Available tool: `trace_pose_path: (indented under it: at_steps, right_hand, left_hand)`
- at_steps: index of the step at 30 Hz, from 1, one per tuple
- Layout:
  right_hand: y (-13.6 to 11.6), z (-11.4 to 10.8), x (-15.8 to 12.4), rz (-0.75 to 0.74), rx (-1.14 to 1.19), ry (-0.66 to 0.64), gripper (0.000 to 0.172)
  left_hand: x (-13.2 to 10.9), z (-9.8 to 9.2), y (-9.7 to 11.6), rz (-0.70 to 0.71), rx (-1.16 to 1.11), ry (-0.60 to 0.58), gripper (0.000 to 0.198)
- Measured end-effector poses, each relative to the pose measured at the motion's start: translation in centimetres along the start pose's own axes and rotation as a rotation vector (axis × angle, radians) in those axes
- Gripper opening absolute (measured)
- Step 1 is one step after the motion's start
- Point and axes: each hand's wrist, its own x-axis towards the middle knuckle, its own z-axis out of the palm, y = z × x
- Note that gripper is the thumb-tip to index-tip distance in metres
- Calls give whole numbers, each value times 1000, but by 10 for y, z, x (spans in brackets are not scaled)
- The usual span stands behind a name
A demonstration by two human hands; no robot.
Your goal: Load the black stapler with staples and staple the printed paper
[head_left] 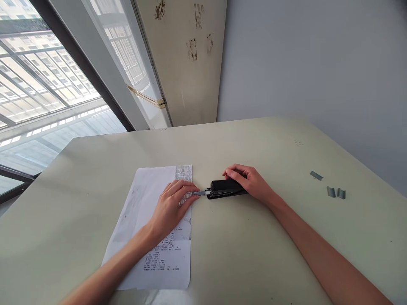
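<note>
A black stapler [226,189] lies on the table with a grey metal piece [201,193] sticking out of its left end. My left hand [174,202] pinches the outer tip of that metal piece between thumb and fingers, above the right edge of a printed sheet of paper [127,224]. My right hand [248,180] is closed around the right end of the stapler, thumb and index finger near its top. What lies under the right palm is hidden.
Off to the right on the table [254,254] are a flat strip of staples [316,175] and two more short strips [331,192] side by side. A wall [311,63] borders the table's back right, and a window [47,76] stands at the left.
</note>
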Motion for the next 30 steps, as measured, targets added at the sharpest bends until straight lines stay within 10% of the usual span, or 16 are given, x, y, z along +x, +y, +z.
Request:
trace_pose_path:
  at_steps: [30]
  right_hand:
    - [4,2,1,24,19,-4,38]
  left_hand:
    - [0,-7,1,27,73,-43,16]
